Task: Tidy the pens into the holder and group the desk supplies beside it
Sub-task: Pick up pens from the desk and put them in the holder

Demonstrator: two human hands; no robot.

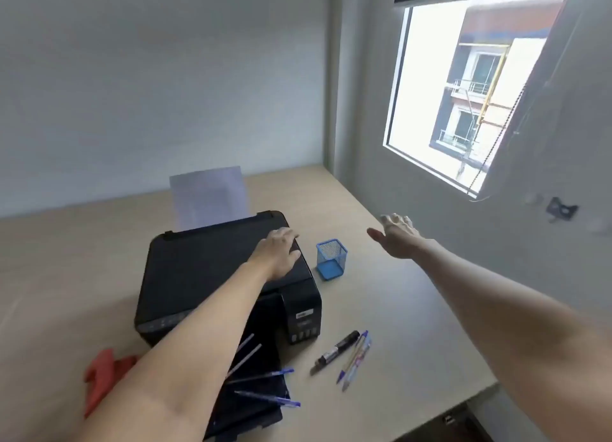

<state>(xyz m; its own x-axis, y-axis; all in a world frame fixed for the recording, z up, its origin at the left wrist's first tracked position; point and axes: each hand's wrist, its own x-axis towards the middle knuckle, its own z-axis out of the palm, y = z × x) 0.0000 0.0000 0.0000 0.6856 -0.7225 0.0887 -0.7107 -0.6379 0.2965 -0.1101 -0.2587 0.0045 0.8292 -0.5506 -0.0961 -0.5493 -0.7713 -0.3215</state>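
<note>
A blue mesh pen holder (331,258) stands on the desk just right of the black printer (205,272). My left hand (277,252) rests flat on the printer's lid near its right edge, holding nothing. My right hand (395,234) hovers open, fingers spread, to the right of the holder and beyond it. A black marker (337,349) and two pens (355,358) lie side by side on the desk in front of the printer. Several blue pens (265,387) lie across the printer's black output tray.
A red object (99,378) lies at the desk's front left, partly under my left forearm. Paper (208,196) stands in the printer's rear feed. The desk's right edge (463,329) runs along a wall with a window.
</note>
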